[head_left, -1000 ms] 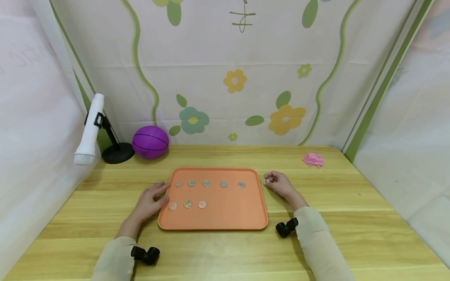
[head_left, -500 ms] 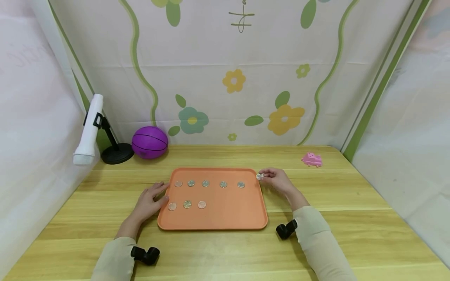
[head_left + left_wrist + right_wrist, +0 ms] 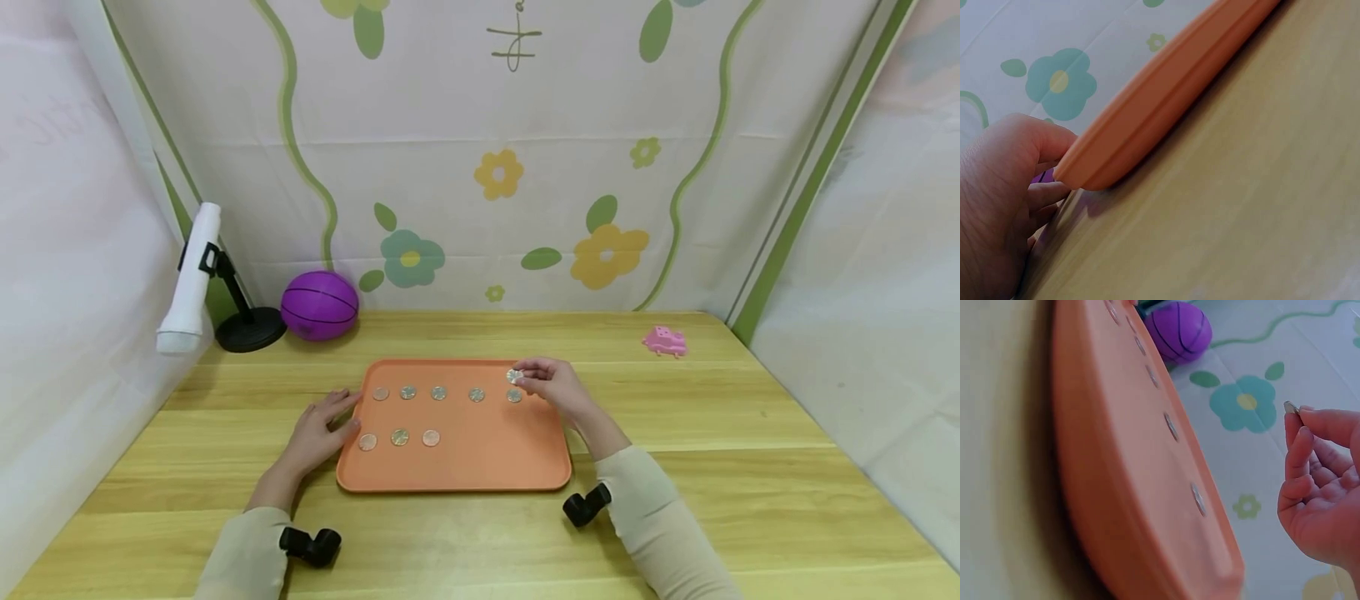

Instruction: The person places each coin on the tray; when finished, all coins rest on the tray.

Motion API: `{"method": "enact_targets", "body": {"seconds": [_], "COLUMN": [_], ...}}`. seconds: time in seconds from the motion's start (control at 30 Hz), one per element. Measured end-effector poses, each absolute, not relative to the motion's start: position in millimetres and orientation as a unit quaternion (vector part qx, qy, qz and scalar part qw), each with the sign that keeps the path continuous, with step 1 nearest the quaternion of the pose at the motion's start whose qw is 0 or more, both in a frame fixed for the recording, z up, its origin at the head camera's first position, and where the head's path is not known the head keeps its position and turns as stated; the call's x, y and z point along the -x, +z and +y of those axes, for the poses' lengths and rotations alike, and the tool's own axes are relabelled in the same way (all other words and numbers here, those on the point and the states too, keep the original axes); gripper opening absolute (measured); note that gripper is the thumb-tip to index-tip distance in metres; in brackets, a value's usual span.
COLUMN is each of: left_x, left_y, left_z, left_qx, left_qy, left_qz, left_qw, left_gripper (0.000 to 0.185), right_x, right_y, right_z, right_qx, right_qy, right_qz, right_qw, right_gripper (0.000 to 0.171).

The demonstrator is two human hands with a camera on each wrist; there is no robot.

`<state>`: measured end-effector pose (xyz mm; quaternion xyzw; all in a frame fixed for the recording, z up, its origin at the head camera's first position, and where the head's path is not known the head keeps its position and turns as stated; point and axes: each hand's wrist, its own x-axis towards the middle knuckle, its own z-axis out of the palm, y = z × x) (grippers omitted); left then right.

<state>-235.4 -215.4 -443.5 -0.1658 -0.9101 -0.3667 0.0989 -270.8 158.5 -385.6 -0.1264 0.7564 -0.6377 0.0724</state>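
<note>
Between the thumb and fingers of my right hand (image 3: 553, 387) a silvery coin (image 3: 514, 376) is pinched, held over the back right part of the orange tray (image 3: 487, 467). In the right wrist view the held coin (image 3: 1291, 407) shows edge-on, raised above the tray surface. My left hand (image 3: 318, 432) rests at the tray's left side, its fingertips touching the rim. Several coins lie flat on the tray: a back row ending with a silvery coin (image 3: 513, 396) just below the held one, and a front row of three, with a copper-toned coin (image 3: 431, 437) at its right end.
A purple ball (image 3: 320, 306) stands at the back left, beside a white microphone-like object (image 3: 191, 279) on a black stand (image 3: 251, 327). Towards the back right of the wooden table (image 3: 712, 500) sits a small pink toy (image 3: 665, 341). A flowered cloth hangs behind.
My right hand has lifted the coin from the table beside the tray's right rim and carried it left over the tray. The left hand has stayed in place.
</note>
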Motion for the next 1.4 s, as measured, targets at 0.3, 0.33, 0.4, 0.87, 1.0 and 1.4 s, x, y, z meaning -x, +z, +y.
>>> {"method": "enact_targets", "body": {"seconds": [0.3,0.33,0.4,0.87,1.0,1.4], "left_x": [233.8,233.7,233.8,235.4,235.9,236.4], "left_y": [-442.6,-442.3,-441.7,-442.8,-443.2,-444.1], "left_z": [-215.6,-215.6,-215.7,-215.2,-214.9,-215.7], "left_qx": [0.162,0.163,0.164,0.169,0.17,0.167], "left_qy": [-0.368,-0.368,-0.368,-0.365,-0.364,-0.363], "left_qz": [-0.91,-0.91,-0.91,-0.911,-0.911,-0.912], "left_qw": [0.097,0.097,0.098,0.094,0.094,0.093], "left_gripper": [0.045,0.045,0.045,0.046,0.045,0.046], "right_x": [261.8,260.8,259.3,238.7,236.6,240.6], "right_y": [-402.6,-404.5,-407.8,-403.1,-403.0,-410.1], "right_z": [119.5,116.3,111.1,106.1,106.9,105.0], "right_qx": [0.184,0.187,0.188,0.195,0.201,0.239], "right_qy": [-0.637,-0.634,-0.629,-0.586,-0.57,-0.515], "right_qz": [0.742,0.743,0.746,0.772,0.782,0.814], "right_qw": [0.098,0.102,0.109,0.151,0.152,0.124], "right_gripper": [0.025,0.024,0.023,0.02,0.019,0.016]}}
